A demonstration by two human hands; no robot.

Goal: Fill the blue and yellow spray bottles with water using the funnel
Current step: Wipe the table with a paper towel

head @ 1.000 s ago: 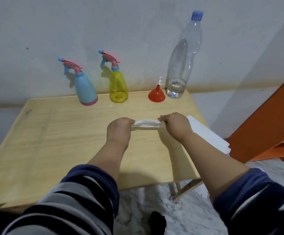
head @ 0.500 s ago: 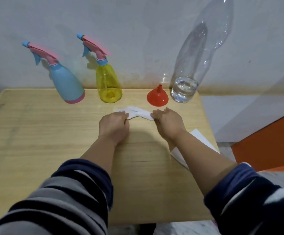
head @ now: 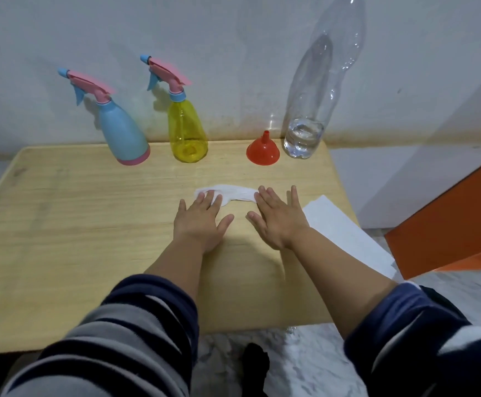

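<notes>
A blue spray bottle and a yellow spray bottle, both with pink trigger heads, stand at the back of the wooden table. To their right a red funnel sits mouth down, beside a tall clear bottle with a little water at its bottom. A white tissue lies flat mid-table. My left hand and my right hand lie with straight fingers, fingertips on the tissue's two ends.
A white sheet of paper hangs over the table's right edge. An orange board leans at the right. The wall stands right behind the bottles. Marble floor shows below the table's near edge.
Both hands carried the stretched tissue forward, laid it on the table, and opened from a pinch to flat fingers. The camera moved closer to the table.
</notes>
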